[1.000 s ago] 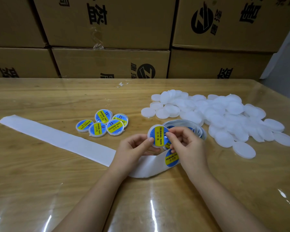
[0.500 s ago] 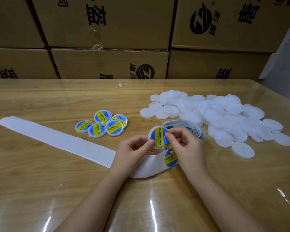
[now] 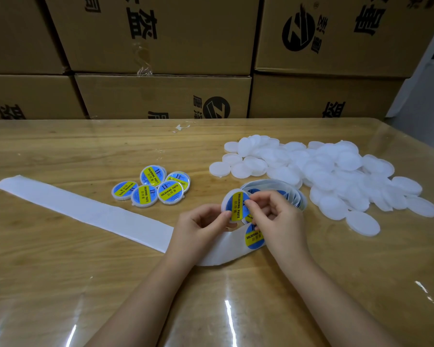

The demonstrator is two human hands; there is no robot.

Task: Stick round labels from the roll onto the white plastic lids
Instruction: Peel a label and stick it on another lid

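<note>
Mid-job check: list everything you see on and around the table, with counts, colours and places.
held lid: one, white with blue-yellow label, between both hands
labelled lids: five, blue-yellow faces, clustered centre-left
plain lids: many, white, heaped at right
label roll: one, white coil, behind the right hand
backing strip: one, white, running left from the hands
next label: one, blue-yellow, on the strip by the right wrist
scrap: one, whitish, far centre
cardboard boxes: several, brown, stacked behind
table: one, wood, glossy cover
left hand: grip on held lid's left edge
right hand: pinches its right side
</note>
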